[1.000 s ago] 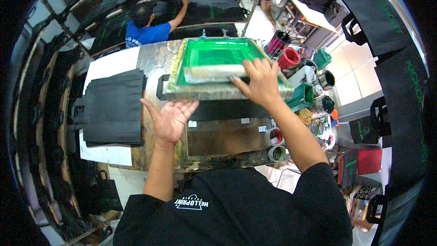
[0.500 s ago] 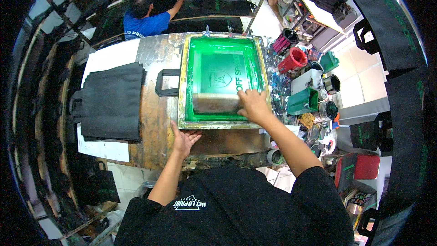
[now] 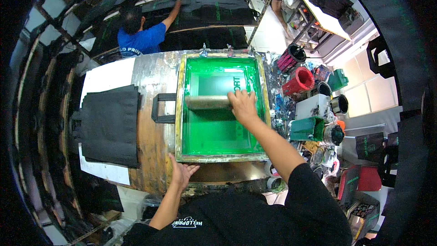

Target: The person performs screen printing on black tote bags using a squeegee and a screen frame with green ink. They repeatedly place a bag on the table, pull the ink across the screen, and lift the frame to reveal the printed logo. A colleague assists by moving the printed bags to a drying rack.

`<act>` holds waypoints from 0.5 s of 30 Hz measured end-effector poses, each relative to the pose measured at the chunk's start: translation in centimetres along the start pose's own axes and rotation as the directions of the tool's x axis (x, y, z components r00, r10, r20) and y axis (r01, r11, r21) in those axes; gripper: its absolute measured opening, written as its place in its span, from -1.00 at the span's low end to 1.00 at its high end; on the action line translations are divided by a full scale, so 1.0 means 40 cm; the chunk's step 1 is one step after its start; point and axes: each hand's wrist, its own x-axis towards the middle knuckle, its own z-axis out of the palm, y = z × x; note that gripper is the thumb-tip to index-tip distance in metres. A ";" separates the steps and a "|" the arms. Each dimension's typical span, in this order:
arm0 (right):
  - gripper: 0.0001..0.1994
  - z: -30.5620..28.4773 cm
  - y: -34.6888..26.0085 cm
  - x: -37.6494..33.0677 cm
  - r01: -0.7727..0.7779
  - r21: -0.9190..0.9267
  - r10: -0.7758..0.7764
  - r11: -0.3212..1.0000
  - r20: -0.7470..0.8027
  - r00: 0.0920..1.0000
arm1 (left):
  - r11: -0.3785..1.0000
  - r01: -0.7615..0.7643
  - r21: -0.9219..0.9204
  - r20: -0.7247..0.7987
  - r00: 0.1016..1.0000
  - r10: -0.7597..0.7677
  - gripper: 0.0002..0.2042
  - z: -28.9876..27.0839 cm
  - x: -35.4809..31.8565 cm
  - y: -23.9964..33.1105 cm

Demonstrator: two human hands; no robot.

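A screen-printing frame (image 3: 181, 132) with green ink across its mesh lies on the worktable. My right hand (image 3: 243, 105) is closed on the right end of a squeegee (image 3: 207, 103), which lies crosswise about mid-screen. Part of the dark lettering on the mesh shows beyond and below my hand. At the frame's near left corner, my left hand (image 3: 183, 175) is open, thumb up along the corner and fingers spread under the near edge. The black handle of a bag (image 3: 159, 108) sticks out from under the frame's left side; the rest is hidden.
A stack of black bags (image 3: 109, 125) lies on the worktable (image 3: 152, 164) at left. Clamps (image 3: 203, 51) stand at the frame's far edge. Ink pots, including a red bucket (image 3: 301, 80) and a green container (image 3: 307, 129), crowd the right. A person in blue (image 3: 140, 36) reaches toward far racks.
My right hand has pushed the squeegee away from me, from near the frame's close edge to about its middle. My left hand stays by the corner. The whole view has tilted, shifting things lower.
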 end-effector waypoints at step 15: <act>-0.27 0.078 0.209 0.444 0.028 -0.057 -0.023 0.998 0.090 0.996 | 0.944 0.315 0.103 -0.244 0.928 -0.283 0.29 -0.051 0.062 0.004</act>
